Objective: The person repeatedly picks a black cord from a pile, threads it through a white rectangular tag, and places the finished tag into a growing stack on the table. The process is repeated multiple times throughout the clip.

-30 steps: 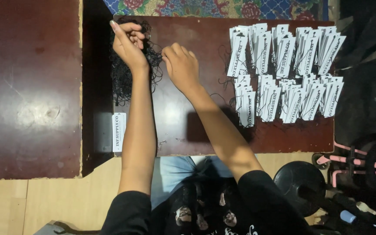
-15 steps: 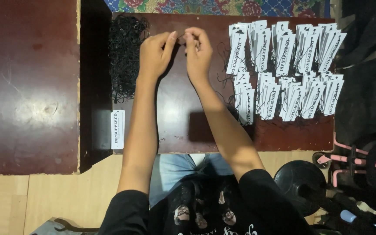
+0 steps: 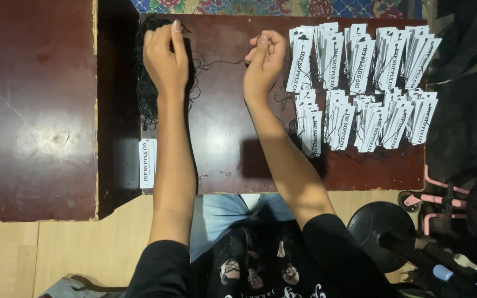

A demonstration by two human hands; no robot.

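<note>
String (image 3: 222,60), thin black thread, stretches between your hands in the upper middle: right hand (image 3: 263,60) pinches one end, left hand (image 3: 165,55) grips over the tangled black bundle (image 3: 146,94). Looks light, limp, snaggy; hold near the ends. White tags (image 3: 360,88) fan upper right

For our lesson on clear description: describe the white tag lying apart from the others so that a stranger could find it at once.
Start at the dark red table and go to its near left corner. The lone tag lies there below the black string pile, left of the left forearm. It lies single and flat, unlike the overlapping rows at right.
</note>
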